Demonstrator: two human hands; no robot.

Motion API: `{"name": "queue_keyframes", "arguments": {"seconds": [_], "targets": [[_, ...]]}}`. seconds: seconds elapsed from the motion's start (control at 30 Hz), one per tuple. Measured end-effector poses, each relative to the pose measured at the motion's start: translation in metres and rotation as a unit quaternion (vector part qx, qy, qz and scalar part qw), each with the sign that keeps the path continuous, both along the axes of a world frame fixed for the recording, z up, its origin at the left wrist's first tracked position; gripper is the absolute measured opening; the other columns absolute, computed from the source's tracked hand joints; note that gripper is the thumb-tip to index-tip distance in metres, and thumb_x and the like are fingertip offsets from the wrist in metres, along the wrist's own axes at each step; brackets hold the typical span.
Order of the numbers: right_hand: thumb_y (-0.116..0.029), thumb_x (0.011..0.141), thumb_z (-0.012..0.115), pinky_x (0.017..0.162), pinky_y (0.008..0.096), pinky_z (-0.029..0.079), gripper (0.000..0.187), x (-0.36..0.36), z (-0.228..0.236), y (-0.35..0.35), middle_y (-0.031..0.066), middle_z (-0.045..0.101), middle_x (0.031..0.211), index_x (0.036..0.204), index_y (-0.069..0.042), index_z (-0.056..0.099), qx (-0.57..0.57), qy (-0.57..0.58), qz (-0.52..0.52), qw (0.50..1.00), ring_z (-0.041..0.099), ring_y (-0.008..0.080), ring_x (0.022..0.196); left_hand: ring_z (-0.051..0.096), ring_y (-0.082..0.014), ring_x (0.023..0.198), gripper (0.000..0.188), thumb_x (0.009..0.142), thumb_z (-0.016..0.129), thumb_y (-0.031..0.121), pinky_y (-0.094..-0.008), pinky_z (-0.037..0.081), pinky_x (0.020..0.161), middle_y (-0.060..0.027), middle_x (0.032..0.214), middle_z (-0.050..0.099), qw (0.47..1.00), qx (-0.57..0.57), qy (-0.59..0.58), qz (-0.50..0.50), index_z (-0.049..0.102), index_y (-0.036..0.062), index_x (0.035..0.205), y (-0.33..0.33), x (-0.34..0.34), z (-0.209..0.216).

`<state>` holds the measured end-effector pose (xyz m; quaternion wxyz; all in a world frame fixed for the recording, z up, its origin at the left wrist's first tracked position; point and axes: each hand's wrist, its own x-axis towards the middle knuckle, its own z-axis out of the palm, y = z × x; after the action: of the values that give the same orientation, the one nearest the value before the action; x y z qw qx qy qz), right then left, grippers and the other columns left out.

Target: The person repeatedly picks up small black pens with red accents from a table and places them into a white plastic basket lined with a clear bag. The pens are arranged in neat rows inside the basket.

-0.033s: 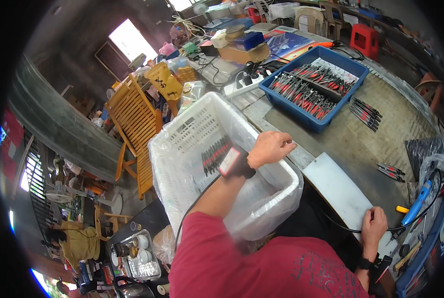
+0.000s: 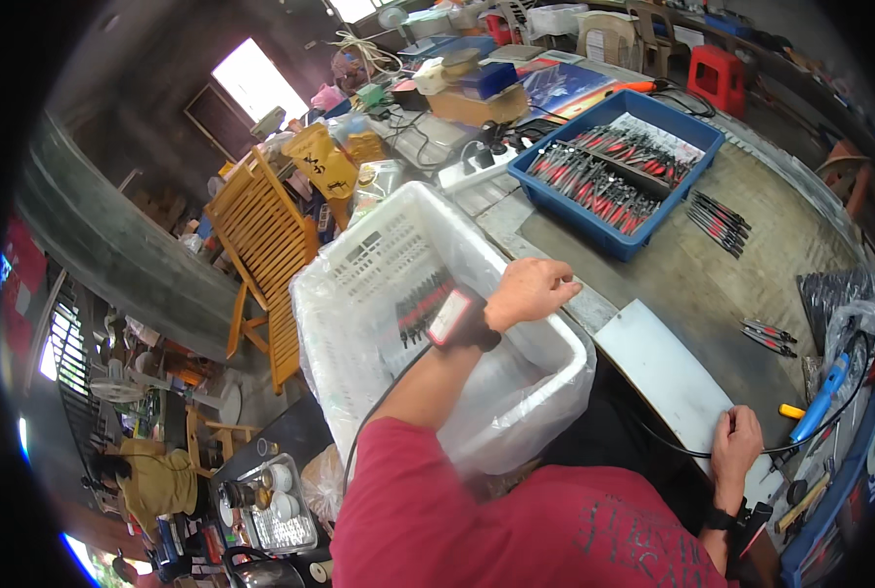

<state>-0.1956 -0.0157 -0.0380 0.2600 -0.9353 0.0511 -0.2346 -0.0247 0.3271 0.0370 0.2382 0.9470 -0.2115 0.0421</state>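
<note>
My left hand (image 2: 534, 291), with a device strapped at the wrist, hangs over the near right rim of a white plastic basket (image 2: 575, 358) lined with clear film. Its fingers are curled together; whatever they may hold does not show. Inside the basket lies a row of slim black-and-red pen-like tools (image 2: 421, 312), partly hidden by my wrist. At the right, my right hand (image 2: 736, 441) rests by the near end of a white board (image 2: 665, 358), fingers bent inward, their contents hidden. Loose black-and-red tools (image 2: 769, 338) lie on the table beyond the board.
A blue tray (image 2: 626, 247) full of similar tools stands on the table, with a small stack (image 2: 719, 223) beside it. A blue-handled tool (image 2: 822, 397) and a black cable lie at the right. A wooden folding chair (image 2: 261, 255) stands left of the basket.
</note>
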Motion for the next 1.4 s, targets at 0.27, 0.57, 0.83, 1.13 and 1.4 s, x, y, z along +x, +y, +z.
{"name": "queue_keyframes", "arguments": {"seconds": [0.27,0.57,0.83,1.13,1.4], "targets": [[-0.012,0.073,0.056,0.059,0.0433,0.039,0.011,0.000,-0.007,-0.004,0.0139,0.052,0.069,0.069,-0.004,0.050,-0.039,-0.018,-0.015,0.999,0.052,0.0335,0.067,0.061,-0.0298,0.070,0.031,0.077,0.063,0.027,-0.0370,0.047,0.065,-0.0162,0.079,0.063,0.995,0.070,0.001,-0.072,0.062,0.0000,0.091,-0.025,0.008,0.027],[-0.012,0.070,0.060,0.059,0.0407,0.041,0.009,-0.001,0.000,-0.003,0.0085,0.053,0.066,0.068,-0.007,0.052,-0.028,-0.048,-0.019,0.998,0.054,0.0286,0.065,0.053,-0.0151,0.058,0.023,0.080,0.063,0.017,-0.0290,0.043,0.055,-0.0106,0.067,0.058,0.963,-0.037,0.019,-0.267,0.060,-0.0023,0.092,-0.151,0.030,0.057],[-0.011,0.068,0.059,0.058,0.0402,0.040,0.009,-0.001,-0.002,-0.005,0.0078,0.051,0.064,0.066,-0.008,0.051,-0.032,-0.054,-0.023,0.998,0.053,0.0277,0.063,0.061,-0.0328,0.074,0.024,0.080,0.058,0.020,-0.0384,0.047,0.067,-0.0196,0.080,0.063,0.938,0.011,0.028,-0.346,0.062,-0.0015,0.092,-0.269,0.031,0.006],[-0.010,0.066,0.059,0.058,0.0402,0.040,0.009,0.000,-0.005,-0.005,0.0076,0.051,0.064,0.064,-0.009,0.050,-0.018,-0.055,-0.034,0.998,0.052,0.0278,0.062,0.057,-0.0362,0.087,0.017,0.083,0.054,0.016,-0.0426,0.045,0.078,-0.0189,0.089,0.061,0.954,0.039,0.007,-0.298,0.061,0.0021,0.091,-0.337,0.039,-0.061],[-0.010,0.066,0.059,0.057,0.0396,0.040,0.011,0.000,-0.004,-0.005,0.0074,0.049,0.063,0.063,-0.009,0.049,-0.025,-0.059,-0.036,0.997,0.052,0.0274,0.062,0.058,-0.0373,0.085,0.016,0.079,0.061,0.014,-0.0434,0.045,0.075,-0.0191,0.088,0.061,0.961,0.074,0.038,-0.265,0.059,0.0024,0.090,-0.351,0.050,-0.073]]}}
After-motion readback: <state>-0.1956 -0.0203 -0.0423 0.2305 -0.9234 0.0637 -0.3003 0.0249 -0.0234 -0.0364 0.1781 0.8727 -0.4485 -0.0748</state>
